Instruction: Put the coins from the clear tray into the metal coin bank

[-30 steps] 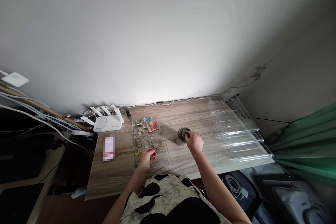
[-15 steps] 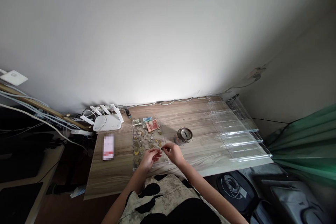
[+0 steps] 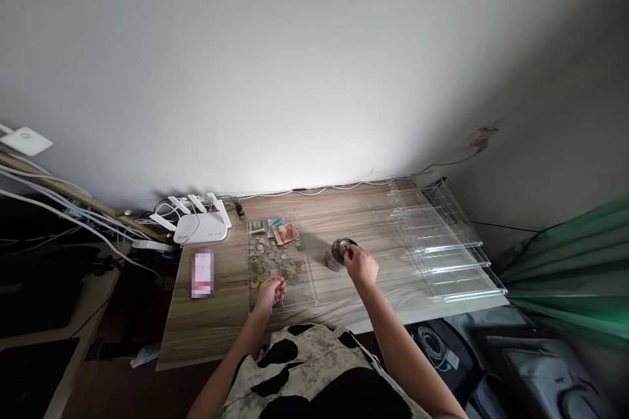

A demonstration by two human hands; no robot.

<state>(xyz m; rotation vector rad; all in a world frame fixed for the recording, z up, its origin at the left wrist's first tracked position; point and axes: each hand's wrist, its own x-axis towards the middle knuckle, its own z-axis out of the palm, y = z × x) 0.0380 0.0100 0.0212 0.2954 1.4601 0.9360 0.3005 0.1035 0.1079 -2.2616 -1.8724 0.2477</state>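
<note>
My right hand (image 3: 362, 266) is at the top of a round metal coin bank (image 3: 335, 259), its fingers pinched over the slotted lid. A small coin seems to be between the fingertips, mostly hidden by them. Over the near part of a clear acrylic tray (image 3: 310, 281) is my left hand (image 3: 271, 292), fingers curled inward; what lies in its palm cannot be made out. Many loose coins (image 3: 268, 255) are spread across the tray. At its far end lie a red banknote (image 3: 285, 233), a bluish banknote (image 3: 274, 223) and a greenish banknote (image 3: 256, 227).
A white router (image 3: 201, 228) with raised antennas stands at the back left, with a blurred pinkish item (image 3: 202, 273) in front. Stacked clear acrylic trays (image 3: 442, 242) take up the right side of the wooden table (image 3: 354, 206). A green curtain (image 3: 580, 268) hangs at right.
My right hand has moved right, from beside my left hand to the coin bank's lid. My left hand has shifted slightly left and its fingers are more curled.
</note>
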